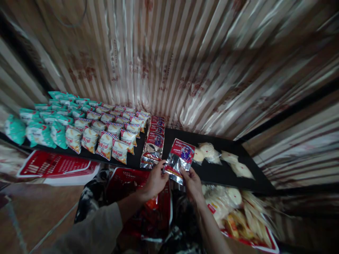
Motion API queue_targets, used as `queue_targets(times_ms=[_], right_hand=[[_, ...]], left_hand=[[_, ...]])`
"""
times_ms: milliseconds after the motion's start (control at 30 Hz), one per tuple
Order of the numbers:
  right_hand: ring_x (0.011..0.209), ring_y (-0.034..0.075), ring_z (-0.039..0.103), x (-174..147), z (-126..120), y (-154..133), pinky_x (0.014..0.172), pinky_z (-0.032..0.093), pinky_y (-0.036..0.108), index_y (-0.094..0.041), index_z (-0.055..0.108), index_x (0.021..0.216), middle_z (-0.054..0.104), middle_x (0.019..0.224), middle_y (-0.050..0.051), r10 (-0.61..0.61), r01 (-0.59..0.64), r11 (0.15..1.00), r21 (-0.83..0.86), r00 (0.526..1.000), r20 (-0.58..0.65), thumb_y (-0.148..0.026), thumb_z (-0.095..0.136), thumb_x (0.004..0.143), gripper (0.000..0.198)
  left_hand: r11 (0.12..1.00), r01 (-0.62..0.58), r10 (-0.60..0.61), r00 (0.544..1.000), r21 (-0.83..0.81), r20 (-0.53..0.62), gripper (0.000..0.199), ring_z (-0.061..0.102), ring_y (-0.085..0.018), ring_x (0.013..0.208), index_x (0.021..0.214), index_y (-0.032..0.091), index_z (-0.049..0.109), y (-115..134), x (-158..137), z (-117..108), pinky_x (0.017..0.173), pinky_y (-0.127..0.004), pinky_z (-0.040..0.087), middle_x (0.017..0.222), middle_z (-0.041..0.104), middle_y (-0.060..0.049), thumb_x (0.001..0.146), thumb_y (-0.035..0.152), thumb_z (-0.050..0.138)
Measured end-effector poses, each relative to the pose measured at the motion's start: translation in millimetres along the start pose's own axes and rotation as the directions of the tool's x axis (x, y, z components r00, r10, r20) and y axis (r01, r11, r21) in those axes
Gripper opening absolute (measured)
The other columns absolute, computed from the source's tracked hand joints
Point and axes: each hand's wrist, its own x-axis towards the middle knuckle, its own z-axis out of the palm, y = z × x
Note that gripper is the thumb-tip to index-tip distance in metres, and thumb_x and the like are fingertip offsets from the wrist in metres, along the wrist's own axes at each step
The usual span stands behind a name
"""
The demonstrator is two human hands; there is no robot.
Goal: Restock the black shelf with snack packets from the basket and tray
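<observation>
lettering in the frame, none of it surely legible: pale characters cross the red upper part of the red-and-silver packet (179, 158) at centre; similar print marks the stacked packets (155, 139) just left of it; a line of large characters spans each front white snack bag (105, 145), centre left; reddish characters, blurred, dot the striped sheeting (159, 46), upper centre.

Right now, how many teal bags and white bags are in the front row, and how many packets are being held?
Front-row teal bags: 3
Front-row white bags: 4
Packet held by left hand and right hand: 1
Total: 8
</observation>
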Motion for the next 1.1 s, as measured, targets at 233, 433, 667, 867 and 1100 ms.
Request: queue_targets(times_ms=[233, 433, 667, 867, 1100], right_hand=[[0.064, 0.017, 0.063, 66.2, 25.3, -27.1, 0.06, 0.049, 0.027, -0.02, 0.06, 0.092, 0.069, 0.072, 0.001, -0.112, 0.117, 0.992, -0.042, 0.988, 0.108, -0.05, 0.071, 0.063, 0.043], [0.069, 0.019, 0.064, 145.8, 67.6, -50.4, 0.061, 0.049, 0.027, -0.016, 0.062, 0.098, 0.07, 0.08, 0.005, -0.177, 0.206, 0.94, -0.271, 0.976, 0.128, -0.052, 0.06, 0.07, 0.045], [0.087, 0.02, 0.065, 205.2, 105.2, -55.7, 0.073, 0.049, 0.027, -0.013, 0.064, 0.105, 0.07, 0.096, 0.008, -0.204, 0.255, 0.729, -0.635, 0.967, 0.154, -0.037, 0.045, 0.081, 0.039], [0.098, 0.024, 0.063, 231.6, 119.9, -48.0, 0.083, 0.046, 0.03, -0.014, 0.066, 0.106, 0.069, 0.101, 0.012, -0.204, 0.227, 0.648, -0.727, 0.971, 0.122, -0.03, 0.044, 0.083, 0.035], [0.106, 0.021, 0.06, 243.4, 126.7, -37.0, 0.089, 0.045, 0.03, -0.017, 0.054, 0.125, 0.065, 0.114, 0.01, -0.213, 0.227, 0.613, -0.756, 0.97, 0.118, -0.03, 0.042, 0.087, 0.043]], left_hand=[[0.983, -0.139, 0.162, 0.965, 0.124, -0.208, 0.037, 0.055, -0.019, 0.111, 0.111, 0.014, 0.061, 25.9, 56.0, -6.5, 0.098, -0.033, 0.044, 0.123, 0.054, -0.012, 0.077, 0.004, 0.048], [0.968, -0.042, 0.132, 0.922, 0.247, -0.363, 0.038, 0.052, -0.02, 0.115, 0.102, 0.014, 0.067, 44.3, 129.5, -24.2, 0.102, -0.033, 0.041, 0.121, 0.058, -0.01, 0.074, 0.0, 0.045], [0.938, 0.049, 0.102, 0.907, 0.343, -0.409, 0.043, 0.056, -0.021, 0.111, 0.106, 0.01, 0.067, 36.3, 182.6, -40.7, 0.101, -0.031, 0.041, 0.115, 0.063, -0.012, 0.075, 0.0, 0.039], [0.919, 0.037, 0.132, 0.909, 0.393, -0.395, 0.041, 0.059, -0.022, 0.105, 0.101, 0.008, 0.068, 30.9, 205.9, -44.9, 0.096, -0.031, 0.043, 0.107, 0.066, -0.014, 0.075, 0.0, 0.039], [0.907, 0.051, 0.135, 0.905, 0.419, -0.404, 0.038, 0.057, -0.024, 0.107, 0.102, 0.006, 0.068, 21.6, 218.6, -45.3, 0.097, -0.032, 0.041, 0.107, 0.066, -0.016, 0.075, 0.002, 0.042]])
